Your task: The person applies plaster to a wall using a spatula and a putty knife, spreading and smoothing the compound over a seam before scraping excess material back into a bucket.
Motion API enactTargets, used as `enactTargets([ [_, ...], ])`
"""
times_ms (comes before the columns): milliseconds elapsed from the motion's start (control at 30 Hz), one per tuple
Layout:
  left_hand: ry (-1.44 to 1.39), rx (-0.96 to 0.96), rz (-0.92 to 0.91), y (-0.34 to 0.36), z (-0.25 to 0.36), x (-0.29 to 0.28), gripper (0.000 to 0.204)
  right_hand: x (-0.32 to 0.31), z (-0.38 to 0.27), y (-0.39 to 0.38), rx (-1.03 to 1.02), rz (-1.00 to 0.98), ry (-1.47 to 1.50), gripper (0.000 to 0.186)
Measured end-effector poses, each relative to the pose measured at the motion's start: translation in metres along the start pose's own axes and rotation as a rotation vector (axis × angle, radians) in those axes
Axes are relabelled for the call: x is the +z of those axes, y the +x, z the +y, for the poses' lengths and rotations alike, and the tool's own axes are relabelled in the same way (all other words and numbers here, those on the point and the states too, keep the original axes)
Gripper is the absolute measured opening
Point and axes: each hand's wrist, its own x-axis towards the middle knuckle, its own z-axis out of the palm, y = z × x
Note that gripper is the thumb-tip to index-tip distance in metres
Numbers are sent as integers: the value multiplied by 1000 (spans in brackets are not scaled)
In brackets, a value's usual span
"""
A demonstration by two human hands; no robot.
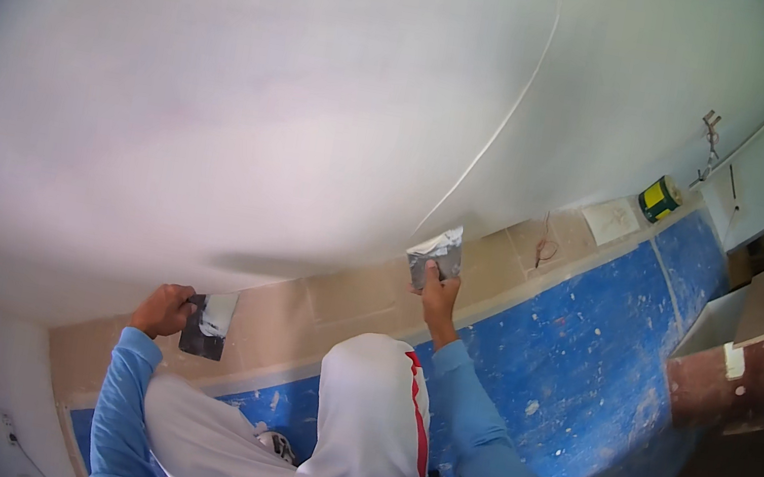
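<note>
My left hand [163, 309] is closed around a putty knife [204, 342], whose wide dark blade carries a smear of white putty. It is held low, over the tan floor tiles beside the wall. My right hand [437, 299] grips a second putty knife [433, 269], with white putty along its far edge. That blade is near the foot of the white wall [322, 109]; whether it touches the wall I cannot tell. A thin white line [512, 109] curves down the wall toward this blade. My white-trousered knees are bent between my two arms.
Blue floor sheeting [561, 367], spotted with white, lies behind the tan tile strip [343, 297]. At the right stand a green-and-yellow can [658, 198], a pale square tile [610, 221], thin wires [545, 251] and a brown wooden cabinet [723, 387]. A cable [20, 443] hangs at lower left.
</note>
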Motion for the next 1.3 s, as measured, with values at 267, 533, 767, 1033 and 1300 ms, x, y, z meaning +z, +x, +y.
enactTargets([
  [267, -18, -49, -58, 27, -14, 20, 14, 20, 155, 82, -552, 505, -422, 15],
  [533, -151, -136, -51, -2, -5, 9, 14, 49, 146, -42, 123, -246, -326, 26],
  [767, -103, -145, -49, -9, -6, 2, 14, 4, 147, 20, 592, -5, 590, 31],
  [1033, -118, -127, -46, -8, -11, 8, 14, 0, 146, 54, 606, -45, 683, 38],
  [1300, -73, -80, -55, 4, -7, 6, 16, 1, 90, 54, 510, -50, 604, 36],
])
